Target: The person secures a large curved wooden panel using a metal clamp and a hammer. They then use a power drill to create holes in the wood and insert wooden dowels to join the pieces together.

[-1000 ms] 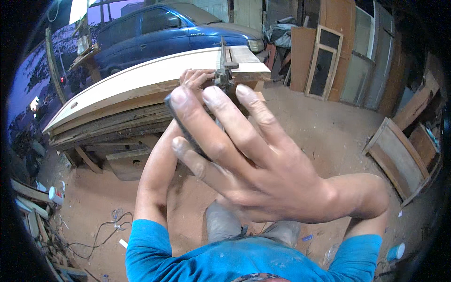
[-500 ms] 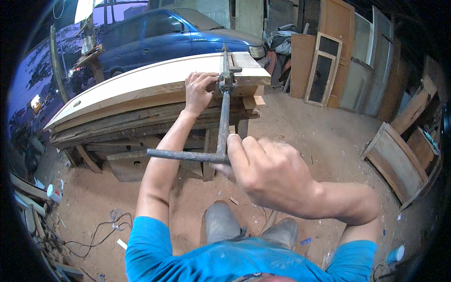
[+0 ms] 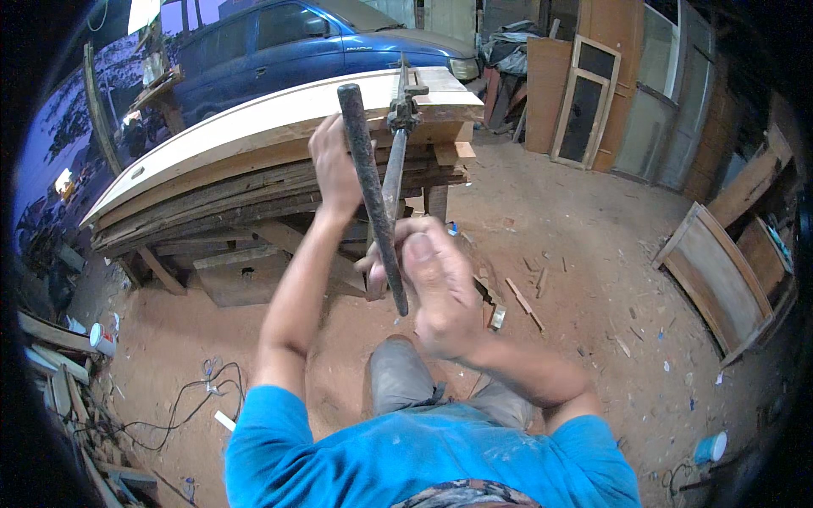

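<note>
A long metal bar clamp is fixed across the near edge of a pale wooden panel. Its dark crossbar handle slants from beside my left hand down toward my legs. My right hand is closed round the handle where it meets the shaft, thumb uppermost; some fingers are hidden behind the bar. My left hand lies at the panel's edge, left of the clamp's head. Its fingers are slightly bent, apart and blurred, and the handle covers part of the hand.
Under the panel is a rough timber bench. A blue van stands behind it. Framed doors and boards lean at the right, with a curved wooden frame nearer. Cables and wood scraps lie on the floor.
The crossbar handle has turned from crosswise to a steep slant. My right hand has shifted left and rolled thumb-up. My left hand has moved slightly left along the panel edge.
</note>
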`<action>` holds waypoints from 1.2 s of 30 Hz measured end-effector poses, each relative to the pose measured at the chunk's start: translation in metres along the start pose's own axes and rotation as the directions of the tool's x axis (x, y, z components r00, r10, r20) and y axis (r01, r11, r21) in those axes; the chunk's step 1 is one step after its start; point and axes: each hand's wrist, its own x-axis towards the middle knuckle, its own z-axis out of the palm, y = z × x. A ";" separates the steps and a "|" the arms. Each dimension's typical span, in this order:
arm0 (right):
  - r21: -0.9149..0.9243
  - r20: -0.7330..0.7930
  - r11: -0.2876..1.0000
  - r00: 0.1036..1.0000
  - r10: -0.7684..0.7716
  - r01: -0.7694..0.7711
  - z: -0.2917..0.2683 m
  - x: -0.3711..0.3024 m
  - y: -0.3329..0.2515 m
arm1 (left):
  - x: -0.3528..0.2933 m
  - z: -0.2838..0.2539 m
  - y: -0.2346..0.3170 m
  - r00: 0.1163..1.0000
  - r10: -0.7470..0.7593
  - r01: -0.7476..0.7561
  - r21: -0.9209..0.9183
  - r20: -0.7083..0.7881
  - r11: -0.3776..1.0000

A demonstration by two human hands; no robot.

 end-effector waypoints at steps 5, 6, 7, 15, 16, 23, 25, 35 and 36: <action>-0.672 0.547 0.126 0.604 -0.579 0.730 -0.033 0.078 -0.081 | -0.067 -0.124 0.096 0.446 -0.319 0.870 -0.489 0.836 -0.064; -0.594 0.660 -0.067 0.439 -0.610 0.801 -0.027 0.092 -0.094 | -0.076 -0.137 0.113 0.440 -0.212 0.852 -0.480 0.872 -0.208; -0.477 0.793 -0.186 0.329 -0.513 0.859 -0.023 0.109 -0.106 | -0.080 -0.147 0.119 0.399 -0.147 0.862 -0.425 0.905 -0.276; -0.333 0.939 -0.383 0.267 -0.215 0.862 -0.037 0.125 -0.112 | -0.052 -0.194 0.095 0.387 -0.154 0.907 -0.405 0.909 -0.111; -0.352 0.935 -0.432 0.295 -0.195 0.831 -0.048 0.121 -0.115 | -0.044 -0.198 0.089 0.418 -0.228 0.898 -0.438 0.879 -0.044; -0.892 0.443 -0.087 0.822 -0.356 0.443 -0.048 -0.007 -0.085 | 0.039 -0.178 0.081 0.856 -0.334 0.495 -0.813 0.395 0.306; -0.946 0.313 -0.006 0.905 -0.288 0.325 -0.044 -0.014 -0.089 | 0.056 -0.171 0.089 0.799 -0.481 0.471 -0.873 0.360 0.129; -0.712 0.575 0.700 0.528 0.625 -0.054 -0.037 0.078 -0.083 | 0.105 -0.158 0.086 0.837 -0.013 0.516 -0.797 0.547 -0.313; -0.574 0.597 0.784 0.533 0.599 -0.238 -0.036 0.071 -0.069 | 0.115 -0.156 0.085 0.821 0.056 0.560 -0.781 0.568 -0.276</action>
